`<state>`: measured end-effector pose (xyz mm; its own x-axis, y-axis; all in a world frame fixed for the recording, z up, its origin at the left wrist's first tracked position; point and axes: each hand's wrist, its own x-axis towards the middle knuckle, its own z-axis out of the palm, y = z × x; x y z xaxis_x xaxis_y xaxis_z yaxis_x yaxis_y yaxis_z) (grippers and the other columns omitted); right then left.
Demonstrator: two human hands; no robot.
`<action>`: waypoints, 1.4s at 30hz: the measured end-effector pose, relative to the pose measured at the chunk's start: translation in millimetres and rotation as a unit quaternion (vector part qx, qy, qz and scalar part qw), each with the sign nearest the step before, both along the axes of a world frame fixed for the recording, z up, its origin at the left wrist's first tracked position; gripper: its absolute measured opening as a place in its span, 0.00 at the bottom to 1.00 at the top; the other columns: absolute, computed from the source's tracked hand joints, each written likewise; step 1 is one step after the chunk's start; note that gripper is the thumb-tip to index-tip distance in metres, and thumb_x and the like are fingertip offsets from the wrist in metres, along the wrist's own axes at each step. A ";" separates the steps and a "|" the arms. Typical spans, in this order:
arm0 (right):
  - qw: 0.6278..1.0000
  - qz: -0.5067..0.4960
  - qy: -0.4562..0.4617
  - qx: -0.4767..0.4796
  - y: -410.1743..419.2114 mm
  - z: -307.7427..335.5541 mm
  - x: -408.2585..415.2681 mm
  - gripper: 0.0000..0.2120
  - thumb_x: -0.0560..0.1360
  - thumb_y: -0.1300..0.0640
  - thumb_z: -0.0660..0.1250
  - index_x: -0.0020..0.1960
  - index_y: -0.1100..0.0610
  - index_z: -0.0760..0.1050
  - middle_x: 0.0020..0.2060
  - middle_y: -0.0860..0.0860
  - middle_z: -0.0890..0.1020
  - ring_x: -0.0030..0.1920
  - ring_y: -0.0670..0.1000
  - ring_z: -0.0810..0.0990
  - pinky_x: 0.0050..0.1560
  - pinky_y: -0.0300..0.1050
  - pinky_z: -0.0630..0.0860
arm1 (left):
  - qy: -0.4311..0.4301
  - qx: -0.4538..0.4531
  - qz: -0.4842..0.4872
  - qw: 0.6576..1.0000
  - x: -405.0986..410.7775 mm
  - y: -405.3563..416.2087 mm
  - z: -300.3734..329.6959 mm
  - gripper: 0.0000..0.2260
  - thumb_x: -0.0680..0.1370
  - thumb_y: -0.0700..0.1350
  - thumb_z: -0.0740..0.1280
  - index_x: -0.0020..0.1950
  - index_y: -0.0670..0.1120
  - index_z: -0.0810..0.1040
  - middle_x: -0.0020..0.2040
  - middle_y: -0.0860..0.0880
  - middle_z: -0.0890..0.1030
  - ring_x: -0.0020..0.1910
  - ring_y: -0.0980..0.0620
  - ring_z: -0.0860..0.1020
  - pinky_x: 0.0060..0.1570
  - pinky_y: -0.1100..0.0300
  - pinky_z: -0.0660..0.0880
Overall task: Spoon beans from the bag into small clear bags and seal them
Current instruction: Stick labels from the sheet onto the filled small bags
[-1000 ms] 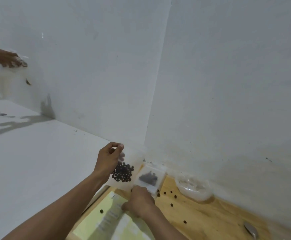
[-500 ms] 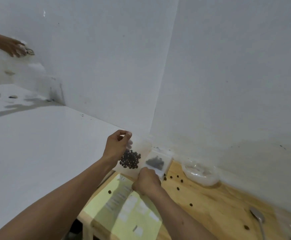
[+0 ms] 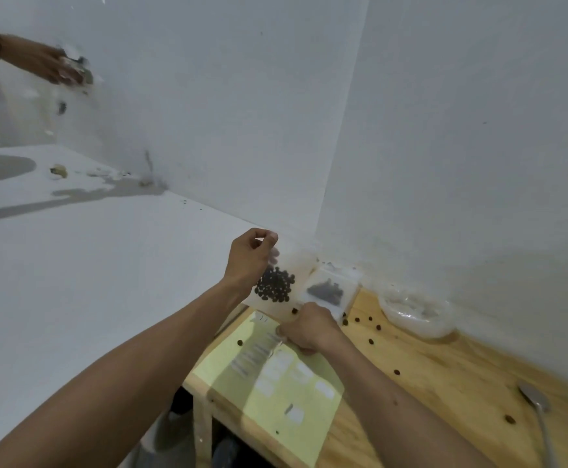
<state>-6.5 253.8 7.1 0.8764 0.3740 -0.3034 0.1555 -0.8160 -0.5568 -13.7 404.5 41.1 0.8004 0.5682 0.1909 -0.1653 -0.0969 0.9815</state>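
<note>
Nearest: yellow-green paper sheet (image 3: 275,380) flat on the wooden worktop (image 3: 444,383), probably a label or catch sheet. Metal spoon (image 3: 534,398) set down at right, so scooping looks paused. Right hand (image 3: 309,329), fingers curled, pinches the lower corner of the small clear bag (image 3: 284,282); left hand (image 3: 252,261) pinches its top edge, holding it upright so the beans (image 3: 274,285) settle low, likely for sealing. Loose beans (image 3: 372,341) scattered on the wood. Behind, second filled bag (image 3: 329,290) against the wall; crumpled clear bag (image 3: 417,312) further right. Far left, another person's hand (image 3: 49,64) at the wall.
</note>
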 end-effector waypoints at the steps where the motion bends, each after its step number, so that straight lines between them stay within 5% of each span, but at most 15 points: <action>1: 1.000 0.005 0.007 0.008 0.6 -0.1 -1.5 0.09 0.73 0.53 0.73 0.42 0.58 0.77 0.35 0.52 0.79 0.29 0.51 0.75 0.31 0.42 0.74 | 0.001 0.000 0.001 1.000 0.5 0.8 -0.7 0.08 0.81 0.48 0.69 0.53 0.44 0.81 0.40 0.45 0.84 0.34 0.51 0.82 0.46 0.51 0.81; 5: 0.999 0.030 0.010 -0.011 5.7 -0.9 -2.8 0.09 0.68 0.56 0.77 0.40 0.57 0.78 0.36 0.54 0.80 0.32 0.53 0.77 0.32 0.43 0.73 | 0.005 -0.009 -0.005 1.000 0.4 1.6 -4.7 0.08 0.81 0.49 0.69 0.53 0.45 0.81 0.39 0.45 0.84 0.34 0.51 0.82 0.47 0.50 0.81; 9: 0.999 0.023 0.023 0.023 5.5 2.5 -1.3 0.07 0.66 0.61 0.69 0.31 0.56 0.74 0.29 0.53 0.76 0.27 0.52 0.70 0.29 0.38 0.66 | 0.007 -0.030 -0.013 0.999 -1.2 4.0 -9.1 0.09 0.81 0.49 0.69 0.53 0.44 0.82 0.39 0.46 0.83 0.35 0.51 0.82 0.49 0.48 0.81; 13: 0.987 0.022 0.077 0.137 -0.9 3.5 2.5 0.14 0.69 0.64 0.70 0.26 0.58 0.73 0.28 0.57 0.79 0.30 0.54 0.77 0.36 0.48 0.79 | 0.018 -0.044 -0.017 0.999 -3.5 6.4 -10.1 0.08 0.80 0.49 0.69 0.53 0.45 0.83 0.40 0.44 0.83 0.39 0.47 0.84 0.52 0.46 0.80; 16: 0.974 0.008 0.068 0.218 -8.1 5.4 6.1 0.09 0.73 0.64 0.73 0.35 0.62 0.78 0.32 0.59 0.82 0.33 0.55 0.80 0.44 0.53 0.83 | 0.035 -0.045 -0.033 0.998 -4.0 8.2 -10.1 0.07 0.81 0.50 0.68 0.51 0.48 0.81 0.47 0.43 0.86 0.49 0.41 0.85 0.50 0.49 0.77; 19: 0.945 -0.044 0.048 0.322 -17.7 18.9 13.4 0.08 0.73 0.66 0.74 0.50 0.62 0.79 0.34 0.59 0.85 0.33 0.54 0.82 0.41 0.53 0.83 | 0.042 -0.068 -0.062 0.995 -1.9 5.6 -11.3 0.07 0.82 0.49 0.66 0.52 0.45 0.78 0.48 0.43 0.87 0.48 0.41 0.86 0.56 0.41 0.78; 21: 0.933 -0.072 -0.007 0.352 -23.9 30.8 23.3 0.09 0.71 0.65 0.73 0.50 0.58 0.81 0.36 0.57 0.87 0.35 0.54 0.84 0.48 0.57 0.85 | 0.035 -0.087 -0.073 0.993 0.4 -2.6 -11.3 0.08 0.82 0.47 0.66 0.54 0.43 0.77 0.48 0.41 0.87 0.47 0.40 0.86 0.55 0.39 0.80; 25: 0.923 -0.103 -0.082 0.361 -41.3 47.7 37.9 0.06 0.73 0.64 0.73 0.47 0.56 0.84 0.38 0.54 0.87 0.41 0.55 0.88 0.52 0.56 0.85 | 0.012 -0.125 -0.104 0.987 7.2 -29.2 -8.6 0.09 0.82 0.44 0.68 0.55 0.38 0.78 0.51 0.33 0.84 0.48 0.35 0.85 0.49 0.43 0.83; 29: 0.918 -0.125 -0.122 0.356 -59.1 53.4 44.6 0.05 0.71 0.60 0.77 0.47 0.55 0.84 0.37 0.52 0.87 0.41 0.56 0.88 0.52 0.55 0.84 | -0.011 -0.160 -0.150 0.976 13.0 -58.2 -1.2 0.10 0.81 0.41 0.68 0.57 0.35 0.78 0.46 0.36 0.84 0.45 0.38 0.85 0.47 0.46 0.83; 36: 0.909 -0.162 -0.152 0.354 -97.5 58.3 46.3 0.04 0.73 0.58 0.78 0.46 0.55 0.84 0.36 0.51 0.87 0.40 0.54 0.87 0.49 0.52 0.85 | -0.004 -0.164 -0.195 0.967 26.8 -95.4 5.5 0.12 0.79 0.42 0.71 0.58 0.35 0.79 0.52 0.35 0.84 0.50 0.36 0.85 0.53 0.45 0.82; 42: 0.906 -0.190 -0.174 0.335 -131.0 59.0 48.9 0.09 0.71 0.53 0.80 0.47 0.55 0.84 0.38 0.51 0.87 0.38 0.52 0.87 0.48 0.48 0.85 | 0.011 -0.076 -0.225 0.971 32.0 -130.0 9.6 0.15 0.71 0.38 0.78 0.57 0.42 0.81 0.48 0.42 0.87 0.47 0.43 0.86 0.50 0.51 0.83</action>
<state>42.4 122.8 66.1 0.9794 0.0231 0.2005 0.1960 -0.3451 -0.9179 18.3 274.4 50.7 0.9770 0.1806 0.1130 -0.1370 0.1267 0.9824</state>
